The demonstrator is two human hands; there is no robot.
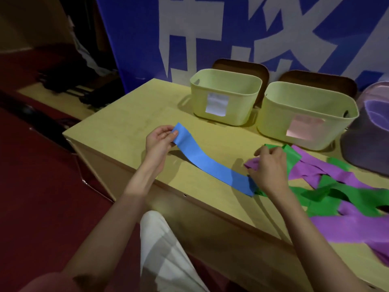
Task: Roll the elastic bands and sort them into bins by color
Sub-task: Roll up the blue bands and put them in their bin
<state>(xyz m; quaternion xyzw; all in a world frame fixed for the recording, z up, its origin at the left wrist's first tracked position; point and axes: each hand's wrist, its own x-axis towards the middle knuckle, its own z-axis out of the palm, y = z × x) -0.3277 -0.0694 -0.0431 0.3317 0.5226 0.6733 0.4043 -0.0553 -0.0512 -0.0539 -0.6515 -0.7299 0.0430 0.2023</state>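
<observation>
Behind the pale wooden desk hung a blue banner with large white characters, and dark red floor stretched away on my left. Against the banner, at the far edge of the desk, stood two pale yellow bins, the left bin bearing a white label and the right bin a pinkish one, with a translucent purple bin just beside them at the right edge of view. My left hand pinched one end of the blue elastic band between thumb and fingers, lifting that end off the desk, while the band ran flat across the wood toward my right hand. That hand, fingers curled, rested on the band's other end where it met the heap; whether it gripped the blue end or a purple piece beside it, I could not tell. To the right lay the unsorted pile of green bands and purple bands, tangled over one another and spread along the near right part of the desk. My light trouser leg showed below the desk's front edge.
</observation>
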